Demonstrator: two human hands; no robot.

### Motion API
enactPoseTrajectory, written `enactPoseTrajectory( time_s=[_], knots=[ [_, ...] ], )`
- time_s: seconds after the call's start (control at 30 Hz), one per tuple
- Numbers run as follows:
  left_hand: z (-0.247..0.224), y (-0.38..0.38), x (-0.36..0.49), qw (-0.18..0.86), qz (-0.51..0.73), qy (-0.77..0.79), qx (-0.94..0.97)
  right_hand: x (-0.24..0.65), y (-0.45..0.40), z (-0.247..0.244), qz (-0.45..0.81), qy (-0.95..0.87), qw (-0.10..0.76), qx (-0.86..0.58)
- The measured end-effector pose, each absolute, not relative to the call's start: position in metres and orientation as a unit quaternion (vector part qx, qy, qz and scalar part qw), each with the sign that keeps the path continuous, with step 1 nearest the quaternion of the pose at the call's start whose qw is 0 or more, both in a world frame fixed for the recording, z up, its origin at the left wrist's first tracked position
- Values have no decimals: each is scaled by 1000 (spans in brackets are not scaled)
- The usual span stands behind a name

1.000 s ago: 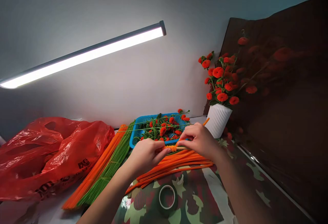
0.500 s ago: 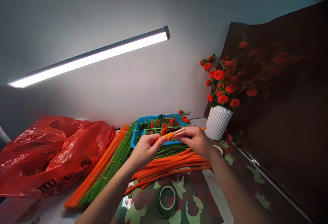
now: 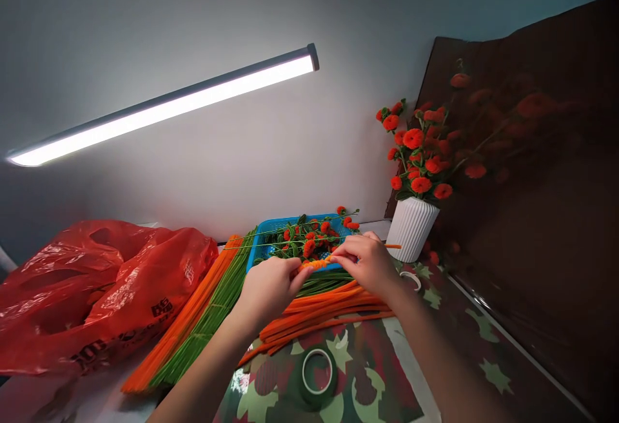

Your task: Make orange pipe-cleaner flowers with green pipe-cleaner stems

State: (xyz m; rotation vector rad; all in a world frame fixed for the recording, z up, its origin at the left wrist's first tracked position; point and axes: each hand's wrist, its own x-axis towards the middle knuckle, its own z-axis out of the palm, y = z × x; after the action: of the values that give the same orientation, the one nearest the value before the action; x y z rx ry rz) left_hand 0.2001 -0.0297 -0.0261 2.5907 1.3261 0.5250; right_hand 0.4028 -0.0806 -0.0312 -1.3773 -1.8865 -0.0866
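A coiled orange pipe cleaner (image 3: 316, 264) stretches between my two hands, in front of a blue basket (image 3: 252, 250) of red flowers with green stems. My left hand (image 3: 276, 284) pinches its left end between thumb and forefinger. At its right end, the fingers of my right hand (image 3: 366, 262) are closed on it, and a straight orange tail sticks out to the right, past that hand. Loose orange pipe cleaners (image 3: 333, 307) lie below my hands, with green ones (image 3: 322, 283) behind them.
A roll of green tape (image 3: 318, 371) sits on the camouflage-patterned mat (image 3: 365, 387). On the left are a red plastic bag (image 3: 120, 287) and orange and green bundles (image 3: 207, 316). A white ribbed vase (image 3: 412, 229) with red flowers stands at right, beneath a bright lamp (image 3: 169, 104) further left.
The thin stick seen at my right fingers earlier no longer shows there. My left hand has shifted slightly left and down, and more of the coil's length shows between my hands.
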Motion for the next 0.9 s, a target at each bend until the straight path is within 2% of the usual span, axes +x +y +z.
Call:
enactPoseTrajectory(
  time_s=[0.13, 0.23, 0.33, 0.4, 0.5, 0.6, 0.67, 0.73, 0.8, 0.9],
  knots=[
    [-35, -21, 203, 221, 287, 443, 820, 389, -84, -30, -45, -728, 458, -508],
    [-38, -16, 203, 311, 331, 386, 803, 392, -82, -31, 56, -714, 511, -476],
    [-39, -14, 199, 330, 304, 329, 831, 404, -78, -34, 198, -703, 511, -453],
    [-37, -14, 196, 309, 262, 287, 868, 414, -77, -35, 236, -704, 484, -463],
    [-35, -16, 195, 224, 202, 279, 912, 422, -78, -34, 166, -724, 441, -504],
    [-34, -18, 197, 136, 180, 348, 910, 416, -81, -31, 22, -750, 390, -534],
    [-34, -20, 200, 115, 200, 405, 885, 406, -82, -31, -67, -747, 383, -540],
    [-37, -19, 201, 153, 246, 433, 853, 394, -83, -32, -125, -731, 412, -530],
    [-40, -16, 202, 233, 296, 413, 829, 385, -83, -33, -136, -709, 467, -511],
    [-45, -11, 204, 312, 328, 360, 816, 383, -82, -35, -32, -675, 557, -483]
  ],
)
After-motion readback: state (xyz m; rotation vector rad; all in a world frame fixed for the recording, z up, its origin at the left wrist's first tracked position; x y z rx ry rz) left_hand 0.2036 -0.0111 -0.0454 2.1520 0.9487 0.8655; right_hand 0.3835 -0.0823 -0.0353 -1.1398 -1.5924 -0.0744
